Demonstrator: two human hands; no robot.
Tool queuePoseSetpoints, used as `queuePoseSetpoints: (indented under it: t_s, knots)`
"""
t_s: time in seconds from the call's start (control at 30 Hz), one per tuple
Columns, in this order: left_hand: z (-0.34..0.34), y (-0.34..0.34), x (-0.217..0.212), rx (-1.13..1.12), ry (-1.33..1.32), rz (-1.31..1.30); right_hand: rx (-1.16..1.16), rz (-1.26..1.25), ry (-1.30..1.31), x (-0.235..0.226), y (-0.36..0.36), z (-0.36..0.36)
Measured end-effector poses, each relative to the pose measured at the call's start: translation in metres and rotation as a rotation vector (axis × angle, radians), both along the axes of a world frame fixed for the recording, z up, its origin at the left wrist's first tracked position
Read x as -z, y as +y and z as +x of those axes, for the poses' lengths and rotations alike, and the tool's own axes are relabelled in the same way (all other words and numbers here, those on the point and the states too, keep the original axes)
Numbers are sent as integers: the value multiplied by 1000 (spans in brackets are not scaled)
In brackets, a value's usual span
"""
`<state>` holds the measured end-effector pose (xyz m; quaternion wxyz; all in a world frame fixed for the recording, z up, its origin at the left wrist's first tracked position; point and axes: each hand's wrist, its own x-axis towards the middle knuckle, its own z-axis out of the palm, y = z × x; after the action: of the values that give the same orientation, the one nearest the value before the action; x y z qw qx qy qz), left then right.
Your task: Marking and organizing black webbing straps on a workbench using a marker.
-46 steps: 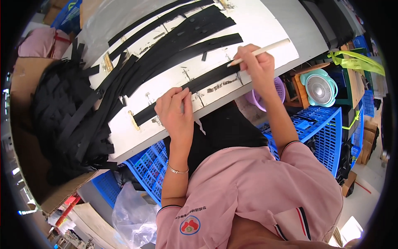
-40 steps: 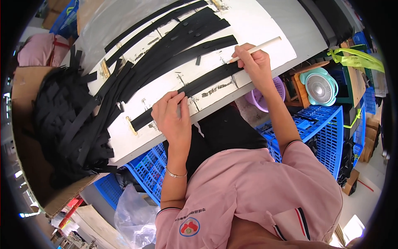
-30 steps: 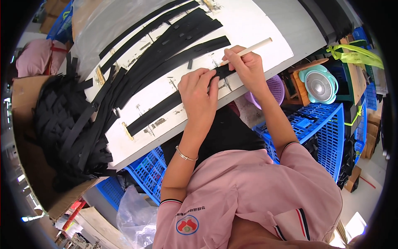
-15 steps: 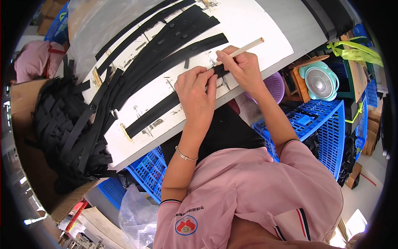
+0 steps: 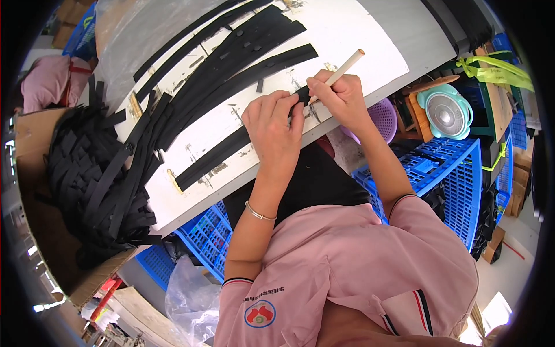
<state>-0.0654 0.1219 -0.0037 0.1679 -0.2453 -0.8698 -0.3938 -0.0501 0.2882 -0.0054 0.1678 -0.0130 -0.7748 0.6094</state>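
Note:
A black fabric strip (image 5: 214,160) lies slantwise along the near side of the white board (image 5: 378,49), its left end beside a yellowish mark. Bent over the strip's right part, my left hand (image 5: 272,124) is closed, thumb and fingers pinching it against the board. My right hand (image 5: 341,98) is closed round a cream pencil (image 5: 349,61), blunt end up and to the right. The pencil's lower end meets the board's near side by the strip's right end, close to my left fingertips. My fingers partly cover that end of the strip.
More black strips (image 5: 231,81) lie across the board. A cardboard box (image 5: 37,136) heaped with black strips (image 5: 92,173) stands at the left. Right of the table are a purple basket (image 5: 381,121), a teal fan (image 5: 445,113) and a blue crate (image 5: 462,191). Clear plastic (image 5: 127,52) lies far left.
My right hand has shifted slightly, and the pencil now stands steeper, its lower end moved right and nearer me. My left hand stays almost in place on the strip.

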Motion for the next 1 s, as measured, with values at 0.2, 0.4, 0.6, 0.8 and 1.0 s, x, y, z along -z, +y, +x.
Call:
queuePoseSetpoints:
  t_s: [0.2,0.4,0.6,0.8,1.0]
  knots:
    - [-2,0,4,-2,7,18,19,120,-37,0,2,2]
    - [-2,-25,-1,1,-82,128,-11,-23,-115,-8,6,5]
    - [-47,-147,-8,-412,107,-179,-34,-106,-14,-12,-3,-1]
    - [-76,-215,-11,-521,45,-217,-59,723,146,-18,-18,-22]
    - [-71,-209,-18,-567,209,3,27,866,142,-12,-27,-71]
